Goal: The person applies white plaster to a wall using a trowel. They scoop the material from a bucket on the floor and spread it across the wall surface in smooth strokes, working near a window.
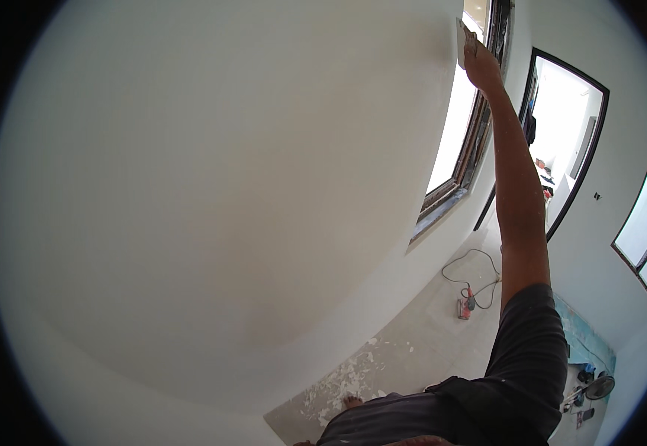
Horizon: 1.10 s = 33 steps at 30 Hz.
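Observation:
My right arm reaches up to the top right, where my right hand [481,65] is closed round a flat, pale scraper-like blade [461,43]. The blade is upright against the edge of the smooth white wall [212,178], right beside a tall window opening [450,134] with a dark, dusty frame. The fingers are partly hidden behind the tool. My left hand is not in view.
A red power tool [465,305] with a looped cord lies on the tiled floor [431,349], which has white splatters near my bare foot [352,401]. An open doorway [569,111] and second window [639,215] are rightward. A fan [599,386] and clutter stand low right.

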Each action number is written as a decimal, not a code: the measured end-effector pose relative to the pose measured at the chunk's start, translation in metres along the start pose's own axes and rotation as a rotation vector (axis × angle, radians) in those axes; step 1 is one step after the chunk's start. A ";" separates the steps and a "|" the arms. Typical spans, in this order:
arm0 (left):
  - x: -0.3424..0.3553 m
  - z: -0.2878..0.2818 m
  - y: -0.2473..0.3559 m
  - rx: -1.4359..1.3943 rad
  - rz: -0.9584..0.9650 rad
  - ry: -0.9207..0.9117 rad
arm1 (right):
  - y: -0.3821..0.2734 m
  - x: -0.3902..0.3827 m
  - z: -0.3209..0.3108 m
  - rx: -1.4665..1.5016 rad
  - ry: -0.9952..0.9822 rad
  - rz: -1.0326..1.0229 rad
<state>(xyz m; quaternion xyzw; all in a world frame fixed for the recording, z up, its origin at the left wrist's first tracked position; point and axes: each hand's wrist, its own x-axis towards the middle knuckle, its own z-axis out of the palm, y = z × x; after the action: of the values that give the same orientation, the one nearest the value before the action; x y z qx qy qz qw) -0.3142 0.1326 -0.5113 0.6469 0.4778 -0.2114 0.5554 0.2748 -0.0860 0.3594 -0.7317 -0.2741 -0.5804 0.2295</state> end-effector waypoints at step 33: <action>-0.002 -0.027 -0.050 0.371 0.232 0.097 | -0.323 -0.111 -0.048 -0.153 -0.165 -0.478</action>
<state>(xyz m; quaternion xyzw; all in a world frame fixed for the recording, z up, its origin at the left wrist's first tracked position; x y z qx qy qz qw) -0.3651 0.1528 -0.5279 0.7981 0.3792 -0.1991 0.4238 0.0049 0.1075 0.2675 -0.7062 -0.4120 -0.5757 0.0068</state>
